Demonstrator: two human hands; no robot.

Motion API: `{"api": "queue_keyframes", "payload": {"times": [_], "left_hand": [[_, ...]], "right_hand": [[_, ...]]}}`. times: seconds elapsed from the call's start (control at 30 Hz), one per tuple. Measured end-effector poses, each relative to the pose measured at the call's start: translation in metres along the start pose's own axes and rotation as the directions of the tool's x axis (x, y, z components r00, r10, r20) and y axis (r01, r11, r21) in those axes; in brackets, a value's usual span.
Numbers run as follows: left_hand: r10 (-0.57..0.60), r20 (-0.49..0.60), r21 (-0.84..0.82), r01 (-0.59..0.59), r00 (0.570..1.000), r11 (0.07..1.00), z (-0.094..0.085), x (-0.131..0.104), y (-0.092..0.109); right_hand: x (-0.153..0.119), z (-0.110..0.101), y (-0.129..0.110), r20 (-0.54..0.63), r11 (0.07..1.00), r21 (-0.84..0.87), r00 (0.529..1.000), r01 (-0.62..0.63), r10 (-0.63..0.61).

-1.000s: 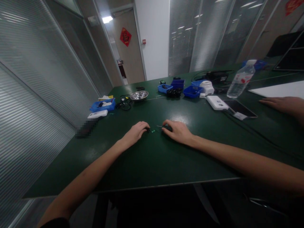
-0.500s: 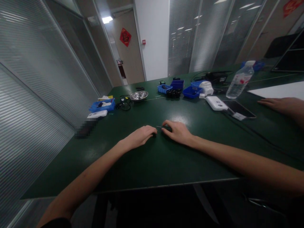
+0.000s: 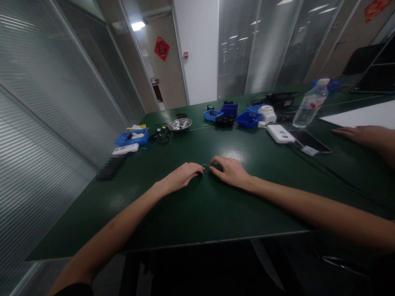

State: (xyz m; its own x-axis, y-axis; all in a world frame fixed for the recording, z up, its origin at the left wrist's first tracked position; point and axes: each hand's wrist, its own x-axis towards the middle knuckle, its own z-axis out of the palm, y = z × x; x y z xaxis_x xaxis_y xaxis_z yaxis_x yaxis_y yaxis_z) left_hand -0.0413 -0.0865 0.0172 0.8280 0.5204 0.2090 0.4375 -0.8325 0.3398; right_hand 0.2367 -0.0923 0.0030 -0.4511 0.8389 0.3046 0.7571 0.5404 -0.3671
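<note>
My right hand (image 3: pixel 231 172) rests near the middle of the table, its thumb and fingers curled around the dark handle of what looks like a small screwdriver (image 3: pixel 206 165). The thin metal shaft points left, toward my other hand. Just across a narrow gap, my left hand (image 3: pixel 185 174) lies palm down with its fingers bent and closed. Under those fingertips is a small black piece, mostly hidden, so its kind cannot be made out. The shaft's tip ends close to the left fingertips; whether it touches the piece is unclear.
On the green table (image 3: pixel 173 218) stand a metal bowl (image 3: pixel 180 125), blue trays (image 3: pixel 213 115), black cables, a white power bank (image 3: pixel 280 134), a phone (image 3: pixel 311 141) and a water bottle (image 3: pixel 311 105). Another person's hand (image 3: pixel 364 135) lies at the right. A blue basket (image 3: pixel 132 137) is at left.
Both hands hold nearly the same pose. My left fingers have shifted very slightly, and less of the black piece shows beneath them. The whole view has drifted a little.
</note>
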Motion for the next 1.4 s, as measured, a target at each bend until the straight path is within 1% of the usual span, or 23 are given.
{"api": "queue_keyframes", "payload": {"times": [0.13, 0.23, 0.3, 0.37, 0.4, 0.43, 0.47, 0.53, 0.57, 0.6, 0.63, 0.67, 0.7, 0.77, 0.87, 0.97, 1.23, 1.4], "left_hand": [[0.031, 0.013, 0.037, -0.032, 0.999, 0.999, -0.001, 0.003, 0.005], [0.022, 0.017, 0.078, -0.023, 1.0, 0.997, -0.005, -0.001, 0.0], [-0.031, -0.002, 0.089, 0.031, 1.0, 0.996, -0.01, -0.009, -0.014], [-0.131, -0.056, 0.085, 0.135, 0.99, 0.987, -0.018, -0.023, -0.038], [-0.192, -0.104, 0.08, 0.2, 0.976, 0.977, -0.023, -0.033, -0.053], [-0.256, -0.153, 0.079, 0.27, 0.954, 0.96, -0.029, -0.043, -0.071], [-0.324, -0.222, 0.083, 0.348, 0.92, 0.934, -0.035, -0.055, -0.089], [-0.448, -0.329, 0.094, 0.501, 0.831, 0.86, -0.046, -0.08, -0.123], [-0.512, -0.388, 0.096, 0.586, 0.766, 0.804, -0.05, -0.092, -0.138], [-0.569, -0.445, 0.091, 0.667, 0.692, 0.74, -0.054, -0.104, -0.15], [-0.608, -0.484, 0.087, 0.725, 0.63, 0.683, -0.057, -0.113, -0.159], [-0.631, -0.513, 0.094, 0.769, 0.582, 0.632, -0.059, -0.122, -0.166], [-0.642, -0.536, 0.11, 0.8, 0.548, 0.59, -0.06, -0.128, -0.171], [-0.646, -0.565, 0.147, 0.833, 0.513, 0.533, -0.061, -0.137, -0.174], [-0.656, -0.58, 0.16, 0.857, 0.483, 0.49, -0.062, -0.139, -0.171], [-0.666, -0.582, 0.148, 0.865, 0.467, 0.479, -0.062, -0.138, -0.169], [-0.657, -0.59, 0.162, 0.866, 0.469, 0.472, -0.059, -0.139, -0.176], [-0.658, -0.582, 0.159, 0.86, 0.478, 0.484, -0.06, -0.139, -0.174]], "right_hand": [[0.0, 0.002, 0.002, -0.004, 1.0, -0.003, 1.0, 0.006, -0.006], [0.0, 0.004, 0.003, -0.011, 1.0, -0.013, 1.0, 0.005, -0.005], [0.0, 0.003, 0.003, -0.006, 1.0, 0.002, 1.0, 0.006, -0.006], [0.0, 0.002, 0.002, 0.001, 1.0, 0.018, 1.0, 0.008, -0.008], [0.0, 0.001, 0.002, 0.004, 1.0, 0.022, 1.0, 0.009, -0.009], [0.0, 0.0, 0.001, 0.007, 1.0, 0.023, 1.0, 0.009, -0.009], [0.0, -0.001, 0.001, 0.009, 1.0, 0.023, 1.0, 0.008, -0.008], [0.0, -0.001, 0.0, 0.013, 1.0, 0.027, 1.0, 0.007, -0.007], [0.0, -0.001, 0.0, 0.016, 1.0, 0.03, 1.0, 0.007, -0.007], [0.0, -0.001, 0.001, 0.017, 0.999, 0.032, 1.0, 0.005, -0.006], [0.0, -0.001, 0.001, 0.018, 0.999, 0.033, 1.0, 0.005, -0.005], [0.0, -0.001, 0.001, 0.019, 0.999, 0.034, 1.0, 0.006, -0.007], [0.0, -0.001, 0.001, 0.02, 0.999, 0.034, 1.0, 0.01, -0.01], [0.0, -0.001, 0.001, 0.019, 0.999, 0.036, 1.0, 0.018, -0.019], [-0.001, -0.001, 0.001, 0.019, 0.999, 0.028, 1.0, 0.019, -0.019], [-0.001, -0.002, 0.0, 0.027, 1.0, 0.019, 1.0, 0.012, -0.013], [-0.001, -0.002, -0.001, 0.026, 1.0, 0.014, 1.0, 0.007, -0.007], [-0.001, -0.002, -0.002, 0.028, 1.0, 0.025, 1.0, 0.011, -0.012]]}}
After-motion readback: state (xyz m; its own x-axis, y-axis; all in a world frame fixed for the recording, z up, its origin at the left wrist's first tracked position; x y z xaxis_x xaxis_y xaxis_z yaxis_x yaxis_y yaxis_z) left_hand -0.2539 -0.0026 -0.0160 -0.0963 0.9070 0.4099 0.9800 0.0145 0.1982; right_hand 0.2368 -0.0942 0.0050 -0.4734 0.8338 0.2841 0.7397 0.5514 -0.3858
